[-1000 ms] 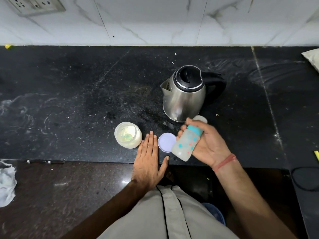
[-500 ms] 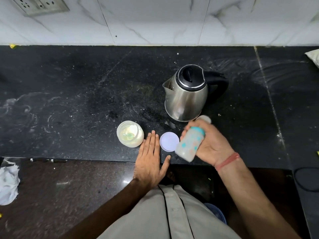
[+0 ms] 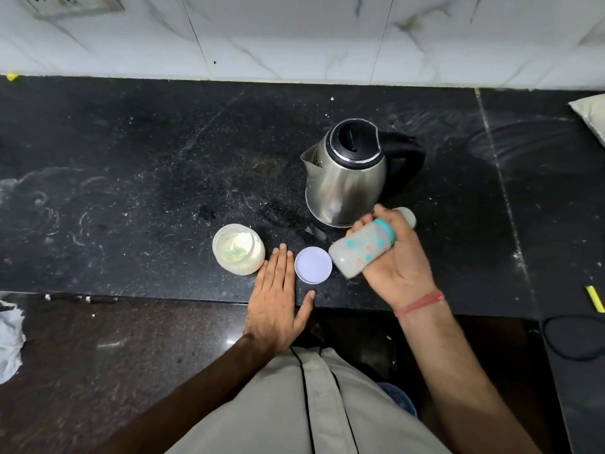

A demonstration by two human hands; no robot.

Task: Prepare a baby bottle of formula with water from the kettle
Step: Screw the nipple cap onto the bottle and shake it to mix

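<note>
My right hand [image 3: 397, 267] grips a baby bottle [image 3: 360, 250] with a teal collar and coloured dots. The bottle lies tilted in the air, cap end up to the right, milky inside and motion-blurred. Just behind it stands a steel kettle [image 3: 347, 178] with a black lid and handle, spout to the left. An open formula jar [image 3: 238, 253] with pale powder sits left of centre. Its round white lid [image 3: 313, 265] lies flat between jar and bottle. My left hand [image 3: 278, 296] rests flat on the counter's front edge, fingers together, between jar and lid.
The black stone counter [image 3: 131, 175] runs to a white marble-tiled wall with a socket [image 3: 75, 3] at top left. A crumpled white cloth [image 3: 9, 335] lies at lower left. A pale cushion-like thing [image 3: 592, 116], a yellow object [image 3: 594, 298] and a black cable [image 3: 573, 335] sit at right.
The bottle in my right hand has shifted and tilted slightly between frames, blurred as if shaken. My left hand stays flat on the counter edge.
</note>
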